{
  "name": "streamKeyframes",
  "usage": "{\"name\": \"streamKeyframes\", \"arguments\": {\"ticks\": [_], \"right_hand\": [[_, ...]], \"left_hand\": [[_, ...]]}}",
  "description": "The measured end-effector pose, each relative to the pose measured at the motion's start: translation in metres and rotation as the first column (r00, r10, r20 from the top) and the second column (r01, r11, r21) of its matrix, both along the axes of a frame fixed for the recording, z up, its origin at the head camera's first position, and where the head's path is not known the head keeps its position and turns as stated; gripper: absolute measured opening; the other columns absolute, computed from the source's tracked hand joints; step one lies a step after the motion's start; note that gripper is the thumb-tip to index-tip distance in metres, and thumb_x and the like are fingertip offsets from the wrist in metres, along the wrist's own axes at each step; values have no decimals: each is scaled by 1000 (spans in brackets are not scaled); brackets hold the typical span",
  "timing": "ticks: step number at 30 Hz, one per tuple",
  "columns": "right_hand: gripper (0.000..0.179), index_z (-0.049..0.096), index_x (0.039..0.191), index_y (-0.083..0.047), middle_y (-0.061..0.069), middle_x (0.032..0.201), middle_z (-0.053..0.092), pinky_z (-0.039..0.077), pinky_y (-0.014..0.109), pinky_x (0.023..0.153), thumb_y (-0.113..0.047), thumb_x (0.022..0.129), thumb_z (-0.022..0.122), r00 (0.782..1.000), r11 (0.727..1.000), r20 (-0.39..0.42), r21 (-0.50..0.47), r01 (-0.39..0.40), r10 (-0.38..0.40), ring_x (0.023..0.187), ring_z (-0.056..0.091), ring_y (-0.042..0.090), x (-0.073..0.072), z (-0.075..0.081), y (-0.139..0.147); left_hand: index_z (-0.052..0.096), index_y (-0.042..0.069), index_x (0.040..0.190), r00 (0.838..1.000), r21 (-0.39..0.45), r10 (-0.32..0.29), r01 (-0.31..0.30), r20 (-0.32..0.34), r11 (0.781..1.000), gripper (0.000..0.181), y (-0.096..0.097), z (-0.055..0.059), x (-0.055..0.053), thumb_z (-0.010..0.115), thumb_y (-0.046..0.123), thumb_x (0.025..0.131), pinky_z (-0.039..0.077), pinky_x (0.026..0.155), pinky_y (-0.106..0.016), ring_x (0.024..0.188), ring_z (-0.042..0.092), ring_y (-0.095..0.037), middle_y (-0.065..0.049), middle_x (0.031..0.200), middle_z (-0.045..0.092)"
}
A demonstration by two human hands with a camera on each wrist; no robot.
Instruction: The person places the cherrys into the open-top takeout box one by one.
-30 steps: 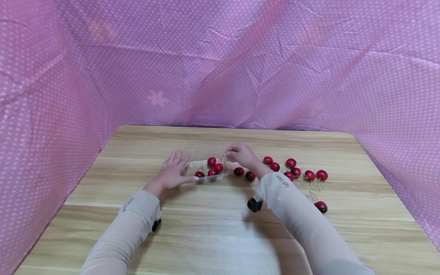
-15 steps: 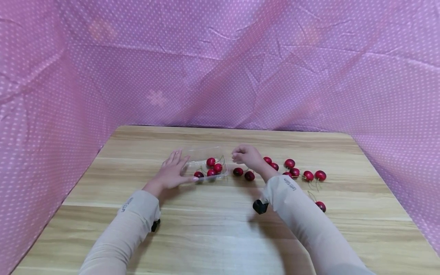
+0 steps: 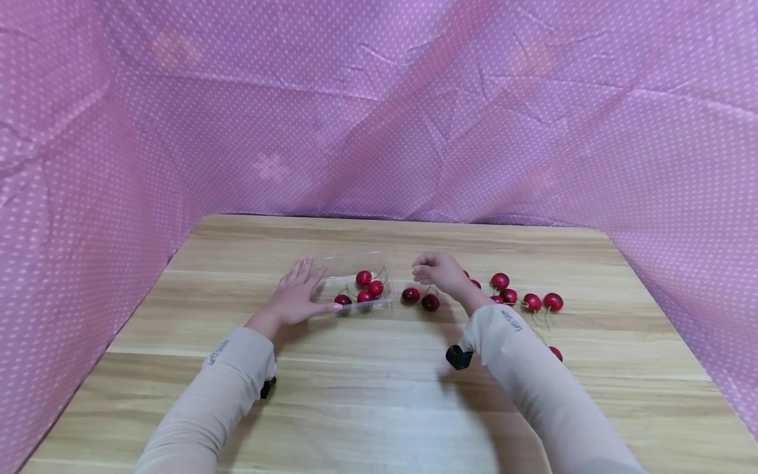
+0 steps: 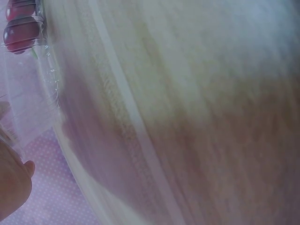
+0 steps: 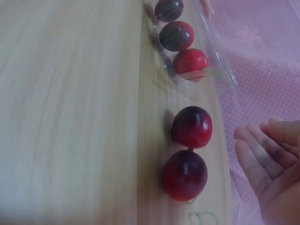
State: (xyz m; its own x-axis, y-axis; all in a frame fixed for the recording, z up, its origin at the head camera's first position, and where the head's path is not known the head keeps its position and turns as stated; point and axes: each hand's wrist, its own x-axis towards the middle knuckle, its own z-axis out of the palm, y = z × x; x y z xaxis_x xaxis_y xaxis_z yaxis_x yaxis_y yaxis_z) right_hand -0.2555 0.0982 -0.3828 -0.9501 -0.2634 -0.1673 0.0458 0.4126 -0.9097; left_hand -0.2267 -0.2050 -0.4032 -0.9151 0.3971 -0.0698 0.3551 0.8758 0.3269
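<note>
A clear plastic box [image 3: 349, 262] stands on the wooden table, holding several dark red cherries [image 3: 364, 278] with green stems. My left hand [image 3: 296, 296] is spread at the box's left end, its thumb reaching along the front wall. In the left wrist view only part of that hand [image 4: 14, 185] shows beside the box wall [image 4: 28, 101]. My right hand [image 3: 441, 273], fingers loosely bent and holding nothing, hovers right of the box. Just in front of it lies a pair of cherries [image 3: 430, 302]; the right wrist view shows the pair [image 5: 191, 127] close up, beside the bare palm.
More cherries [image 3: 508, 296] are scattered right of my right forearm, some partly hidden behind it. A single cherry [image 3: 555, 353] lies nearer, half covered by the right sleeve [image 3: 533, 375]. Pink dotted cloth [image 3: 379, 131] surrounds the table [image 3: 355, 408] at the back and sides.
My right hand has drawn away from the box's right end, moving right to above the cherry pair. My left hand and the cherries in the box stay in place.
</note>
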Motion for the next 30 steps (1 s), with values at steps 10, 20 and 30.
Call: {"name": "streamKeyframes", "arguments": {"ticks": [10, 20, 30], "right_hand": [[23, 52, 101, 12, 24, 90, 59, 48, 36, 74, -6, 87, 49, 999, 999, -39, 36, 39, -38, 84, 58, 31, 0, -9, 13], [23, 51, 103, 12, 27, 97, 56, 47, 38, 77, -5, 88, 47, 997, 996, 14, 56, 76, -77, 89, 56, 35, 0, -13, 25], [20, 53, 99, 10, 23, 92, 58, 48, 33, 71, -6, 87, 47, 996, 986, 1, 144, 90, -91, 83, 56, 30, 1, -16, 32]], "left_hand": [[15, 10, 139, 1000, 5, -3, 3, -2, 1000, 97, -1, -2, -4, 37, 74, 69, 3, 100, -50, 127, -9, -32, -15, 142, -8], [13, 11, 139, 1000, 3, 0, 0, 16, 1000, 98, -2, -1, -5, 37, 75, 68, 3, 100, -51, 127, -8, -33, -15, 142, -10], [11, 11, 139, 999, -4, 2, -2, 33, 1000, 98, 0, -1, -4, 37, 74, 69, 2, 100, -52, 127, -12, -31, -14, 141, -11]]}}
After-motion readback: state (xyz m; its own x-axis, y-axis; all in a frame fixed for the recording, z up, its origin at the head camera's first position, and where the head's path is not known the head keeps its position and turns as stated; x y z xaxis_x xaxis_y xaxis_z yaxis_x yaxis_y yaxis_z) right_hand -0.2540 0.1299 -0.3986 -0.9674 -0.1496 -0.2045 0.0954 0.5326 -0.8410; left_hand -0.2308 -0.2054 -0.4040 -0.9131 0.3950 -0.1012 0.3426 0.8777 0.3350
